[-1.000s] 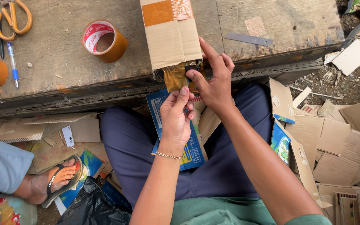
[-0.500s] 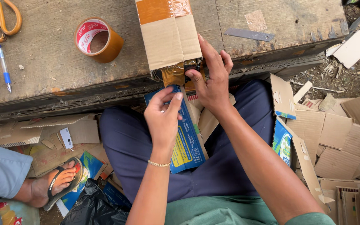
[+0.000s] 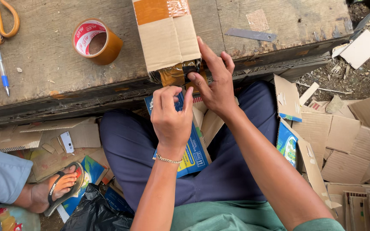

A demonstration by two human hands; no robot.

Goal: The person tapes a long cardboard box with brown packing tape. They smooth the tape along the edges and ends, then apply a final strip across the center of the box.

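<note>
— Cardboard box (image 3: 168,36) is lying on the wooden bench (image 3: 43,64), its near end hanging over the edge above the lap. How far along?

— Brown tape is already crossing the far end. At the near end, the left hand (image 3: 171,119) is curling, fingers pressed together, pinching something small I cannot make out.

— And the right hand (image 3: 215,83)?

— Fingers are spreading over the crumpled tape there; that end is looking unfinished. The tape roll (image 3: 96,40) is sitting nearby.

— What are the hands doing?
— The right hand (image 3: 217,83) presses the cardboard box (image 3: 166,36) end; the left hand (image 3: 172,117) pinches brown tape there.
— Nearby?
— A tape roll (image 3: 96,41) on the wooden table (image 3: 43,64).
</note>
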